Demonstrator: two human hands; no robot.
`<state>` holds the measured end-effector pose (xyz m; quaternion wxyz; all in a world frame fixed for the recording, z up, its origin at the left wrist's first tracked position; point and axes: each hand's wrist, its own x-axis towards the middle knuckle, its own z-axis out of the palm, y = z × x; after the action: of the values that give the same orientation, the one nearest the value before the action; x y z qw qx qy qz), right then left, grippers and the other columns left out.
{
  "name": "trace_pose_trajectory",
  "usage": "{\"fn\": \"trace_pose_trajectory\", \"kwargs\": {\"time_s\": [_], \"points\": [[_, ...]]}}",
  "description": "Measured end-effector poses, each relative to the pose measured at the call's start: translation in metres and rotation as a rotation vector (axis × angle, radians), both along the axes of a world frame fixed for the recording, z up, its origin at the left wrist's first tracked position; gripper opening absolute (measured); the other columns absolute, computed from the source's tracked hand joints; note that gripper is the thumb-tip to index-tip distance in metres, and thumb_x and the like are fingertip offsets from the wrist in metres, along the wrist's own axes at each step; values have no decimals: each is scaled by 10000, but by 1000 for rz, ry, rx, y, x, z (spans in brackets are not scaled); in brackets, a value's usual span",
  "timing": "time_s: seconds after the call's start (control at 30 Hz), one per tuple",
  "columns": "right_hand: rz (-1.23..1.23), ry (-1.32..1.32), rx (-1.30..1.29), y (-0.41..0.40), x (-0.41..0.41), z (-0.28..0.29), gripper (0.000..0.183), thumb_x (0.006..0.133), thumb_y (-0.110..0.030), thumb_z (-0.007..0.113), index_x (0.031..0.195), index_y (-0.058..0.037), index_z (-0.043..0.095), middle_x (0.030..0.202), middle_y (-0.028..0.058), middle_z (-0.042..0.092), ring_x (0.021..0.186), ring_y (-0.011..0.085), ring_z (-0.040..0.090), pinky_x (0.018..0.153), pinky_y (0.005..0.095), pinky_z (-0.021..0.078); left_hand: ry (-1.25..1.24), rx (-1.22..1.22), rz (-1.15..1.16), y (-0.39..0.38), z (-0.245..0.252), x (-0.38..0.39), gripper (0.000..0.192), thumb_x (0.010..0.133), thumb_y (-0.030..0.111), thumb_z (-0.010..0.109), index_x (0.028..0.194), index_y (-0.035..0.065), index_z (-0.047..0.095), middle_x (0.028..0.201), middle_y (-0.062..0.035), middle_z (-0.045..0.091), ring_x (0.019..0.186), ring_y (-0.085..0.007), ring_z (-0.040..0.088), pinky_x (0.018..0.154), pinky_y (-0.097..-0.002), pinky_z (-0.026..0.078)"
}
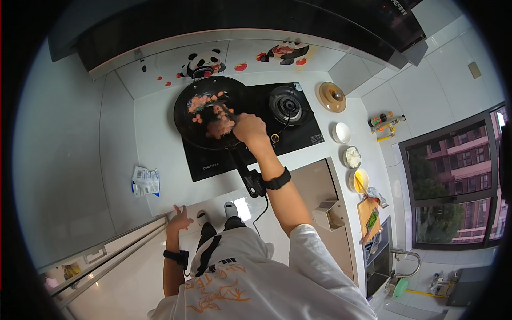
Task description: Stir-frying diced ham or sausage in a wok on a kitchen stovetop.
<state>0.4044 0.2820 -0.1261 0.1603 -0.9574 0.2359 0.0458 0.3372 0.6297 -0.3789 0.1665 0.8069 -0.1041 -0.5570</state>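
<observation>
My right hand (250, 127) is closed around the handle of a dark spatula (225, 110), whose head is down among pinkish-orange food pieces (220, 127) in a black wok (188, 130). The food lies in several clumps. The wok sits on the left side of a black glass gas cooktop (216, 170), its long handle (240, 162) pointing towards me. At the counter's front edge, lower left, my left hand (181, 219) has its fingers spread and holds nothing. An opened plastic packet (145, 181) lies on the counter beyond it.
Right of the free burner (289, 105) is a glass lid (331, 97). Down the right counter stand a white bowl (341, 133), a bowl of white food (352, 157), a bowl of yellow liquid (359, 181) with chopsticks, and a cutting board (364, 210) with chopped greens. A range hood (240, 18) hangs above.
</observation>
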Motion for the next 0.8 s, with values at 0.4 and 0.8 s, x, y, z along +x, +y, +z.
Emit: {"fn": "trace_pose_trajectory", "kwargs": {"time_s": [0.4, 0.8], "points": [[133, 56, 70, 27, -17, 13, 283, 782, -190, 486, 972, -50, 641, 956, 203, 642, 917, 367, 617, 815, 416, 499, 13, 17, -9, 7, -27, 2, 927, 778, 270, 597, 1410, -33, -10, 1328, -448, -194, 694, -295, 674, 745, -334, 532], [86, 107, 84, -5, -47, 22, 270, 785, -163, 475, 960, -31, 632, 954, 239, 629, 928, 393, 604, 840, 422, 485, 22, 20, -34, 8, -20, 1, 927, 770, 286, 579, 1401, -58, -7, 1311, -487, -135, 706, -300, 674, 788, -335, 520]]}}
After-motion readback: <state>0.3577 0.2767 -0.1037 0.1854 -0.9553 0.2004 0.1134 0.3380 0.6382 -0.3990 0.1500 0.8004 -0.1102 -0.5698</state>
